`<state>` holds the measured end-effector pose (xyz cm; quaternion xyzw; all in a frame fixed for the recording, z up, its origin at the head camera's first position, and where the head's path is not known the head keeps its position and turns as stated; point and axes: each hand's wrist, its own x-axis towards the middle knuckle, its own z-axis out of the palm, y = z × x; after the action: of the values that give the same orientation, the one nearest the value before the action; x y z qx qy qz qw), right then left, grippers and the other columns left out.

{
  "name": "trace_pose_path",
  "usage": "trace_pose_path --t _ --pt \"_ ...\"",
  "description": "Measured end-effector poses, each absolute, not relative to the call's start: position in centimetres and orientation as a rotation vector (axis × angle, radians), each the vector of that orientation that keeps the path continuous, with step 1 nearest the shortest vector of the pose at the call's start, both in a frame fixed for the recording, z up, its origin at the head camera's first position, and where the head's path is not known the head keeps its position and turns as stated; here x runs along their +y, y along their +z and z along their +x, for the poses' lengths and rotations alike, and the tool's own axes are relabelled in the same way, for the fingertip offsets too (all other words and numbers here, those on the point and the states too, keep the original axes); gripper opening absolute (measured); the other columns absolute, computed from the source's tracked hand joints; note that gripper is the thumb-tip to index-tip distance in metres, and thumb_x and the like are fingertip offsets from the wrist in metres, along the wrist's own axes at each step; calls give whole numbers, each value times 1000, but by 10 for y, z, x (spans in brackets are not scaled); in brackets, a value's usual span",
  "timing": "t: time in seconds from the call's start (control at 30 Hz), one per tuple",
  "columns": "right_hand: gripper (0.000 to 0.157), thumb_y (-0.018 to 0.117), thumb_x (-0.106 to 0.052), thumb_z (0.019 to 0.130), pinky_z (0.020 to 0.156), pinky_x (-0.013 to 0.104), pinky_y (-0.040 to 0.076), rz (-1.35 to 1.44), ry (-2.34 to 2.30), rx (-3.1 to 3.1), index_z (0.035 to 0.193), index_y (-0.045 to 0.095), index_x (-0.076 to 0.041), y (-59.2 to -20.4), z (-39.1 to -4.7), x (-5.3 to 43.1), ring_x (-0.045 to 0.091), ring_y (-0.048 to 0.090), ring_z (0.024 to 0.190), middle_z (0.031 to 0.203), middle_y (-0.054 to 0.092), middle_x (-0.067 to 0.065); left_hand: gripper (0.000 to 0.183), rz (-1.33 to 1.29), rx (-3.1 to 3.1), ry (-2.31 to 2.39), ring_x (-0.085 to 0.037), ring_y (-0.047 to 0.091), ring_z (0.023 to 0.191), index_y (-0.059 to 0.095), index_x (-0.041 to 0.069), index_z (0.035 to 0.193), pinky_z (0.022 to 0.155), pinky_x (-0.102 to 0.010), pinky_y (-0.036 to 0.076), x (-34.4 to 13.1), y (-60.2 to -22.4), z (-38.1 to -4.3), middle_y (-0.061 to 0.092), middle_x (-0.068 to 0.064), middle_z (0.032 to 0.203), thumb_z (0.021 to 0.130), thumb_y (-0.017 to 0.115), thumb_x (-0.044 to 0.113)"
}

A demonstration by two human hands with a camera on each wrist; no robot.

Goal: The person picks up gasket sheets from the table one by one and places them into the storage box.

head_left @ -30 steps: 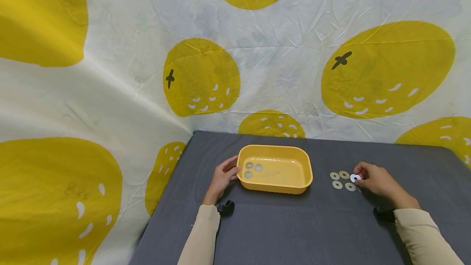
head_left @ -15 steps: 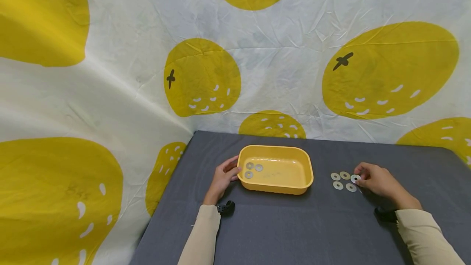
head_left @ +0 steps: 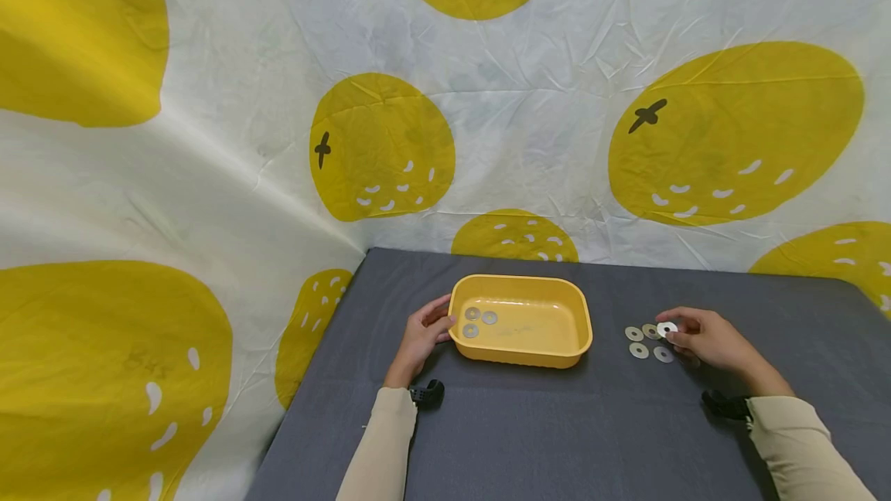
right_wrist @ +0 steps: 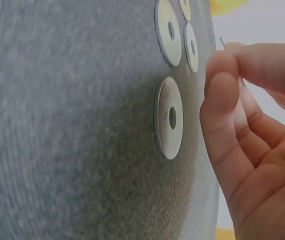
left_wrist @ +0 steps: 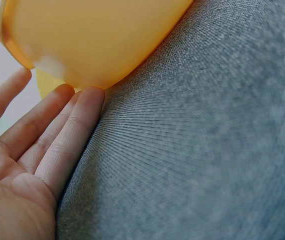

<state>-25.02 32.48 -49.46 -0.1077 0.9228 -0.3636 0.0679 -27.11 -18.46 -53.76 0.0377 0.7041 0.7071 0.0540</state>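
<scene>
A yellow plastic tray sits on the table with three flat washers in its left part. My left hand is at the tray's left end. In the left wrist view its straight fingers touch the outer wall, and the thumb lies at the rim. To the right of the tray, my right hand pinches a shiny washer between thumb and fingertips. Only a thin edge of it shows in the right wrist view. Several more washers lie flat on the cloth beside and below that hand.
Dark grey cloth covers the table. Behind and to the left hangs a white curtain with large yellow fruit prints. A black band circles the left wrist, another the right.
My right hand has lifted the washer from the right of the group and shifted slightly left with it, so it now overlaps a neighbouring washer. The left hand and tray stay put.
</scene>
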Motion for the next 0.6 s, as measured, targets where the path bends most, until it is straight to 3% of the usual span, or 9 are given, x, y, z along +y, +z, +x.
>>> trace_pose_path --t 0.17,0.37,0.6 --pt "37 66 -9 99 51 29 49 -318 -1193 2724 132 59 7 -493 -251 320 14 59 61 76 65 9 52 117 2140 2147 -36 65 122 56 21 147 86 -34 63 -185 -538 -271 62 -19 140 97 71 19" --pt "45 69 -9 97 63 33 60 -362 -1310 2626 135 54 12 -490 -252 317 17 70 71 84 72 14 54 120 2132 2152 -37 65 122 56 19 148 87 -35 63 -186 -538 -271 61 -21 140 96 73 21" --pt "50 70 -10 97 67 35 62 -372 -1393 2539 137 51 12 -486 -257 311 18 73 75 89 74 15 53 123 2145 2144 -37 65 123 56 19 148 87 -35 63 -185 -539 -272 61 -21 141 97 71 20"
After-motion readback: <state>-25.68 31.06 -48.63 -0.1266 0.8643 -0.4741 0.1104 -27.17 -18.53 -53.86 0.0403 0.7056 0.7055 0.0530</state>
